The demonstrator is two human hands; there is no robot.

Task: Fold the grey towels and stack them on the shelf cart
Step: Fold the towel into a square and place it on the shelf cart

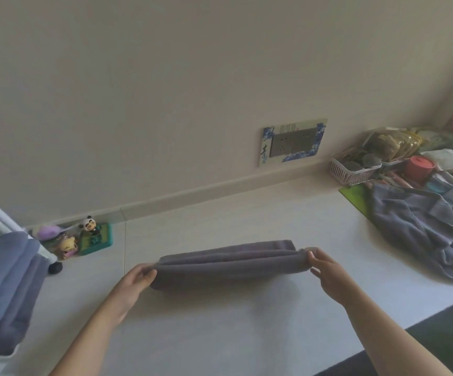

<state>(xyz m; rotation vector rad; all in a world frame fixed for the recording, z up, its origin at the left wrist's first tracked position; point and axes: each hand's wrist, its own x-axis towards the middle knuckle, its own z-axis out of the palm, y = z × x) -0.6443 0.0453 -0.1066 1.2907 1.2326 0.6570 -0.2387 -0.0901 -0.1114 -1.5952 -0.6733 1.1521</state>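
Folded dark grey terry towel (225,263): centre of the frame, a long narrow bundle of several layers, held by its two ends over the pale cream surface (219,321); whether its underside touches the surface cannot be told.

Left hand (135,280): lower centre-left, grip clenched on the towel's left end, fingers curled round the edge.

Right hand (325,270): centre-right, grip pinching the towel's right end, thumb on top of the folds.

Stack of folded blue-grey towels (1,283): left edge of the frame, lying on the white shelf cart (0,215), whose frame rail shows just behind the stack.

Loose heap of unfolded blue-grey towels (426,234): right of the frame, crumpled on the surface, well apart from the held towel.

Small panda figurine on a green base (95,234): left of centre, by the wall, beside other small cartoon figures (62,242).

Grey wall socket plate with blue patterned surround (291,142): upper centre-right, on the cream wall.

White slatted plastic basket (353,172): upper right, holding dark items too blurred to identify; a red round container (420,168) stands just right of it.
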